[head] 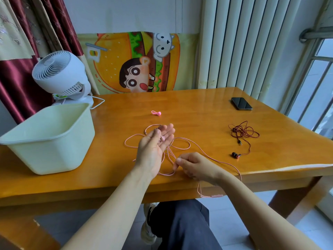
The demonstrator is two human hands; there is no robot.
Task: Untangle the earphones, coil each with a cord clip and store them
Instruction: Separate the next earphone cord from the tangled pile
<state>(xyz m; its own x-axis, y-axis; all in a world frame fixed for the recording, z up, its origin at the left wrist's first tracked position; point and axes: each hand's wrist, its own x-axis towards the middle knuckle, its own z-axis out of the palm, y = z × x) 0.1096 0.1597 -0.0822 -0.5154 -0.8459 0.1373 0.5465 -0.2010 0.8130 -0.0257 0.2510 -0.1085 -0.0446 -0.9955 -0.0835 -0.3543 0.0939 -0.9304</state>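
Observation:
Pink earphones (182, 141) lie in loose loops across the middle of the wooden table (198, 109), one end hanging over the front edge. My left hand (155, 147) is raised palm up with straight fingers, the pink cord running over the palm under the thumb. My right hand (192, 165) pinches the pink cord between thumb and fingers near the front edge. Dark red earphones (243, 132) sit in a tangled pile to the right, an earbud and the plug trailing out. A pink cord clip (156, 113) lies further back.
A pale green plastic bin (50, 138) stands at the table's left end, with a white fan (61, 74) behind it. A black phone (241, 103) lies at the back right. My knees are under the table's front edge.

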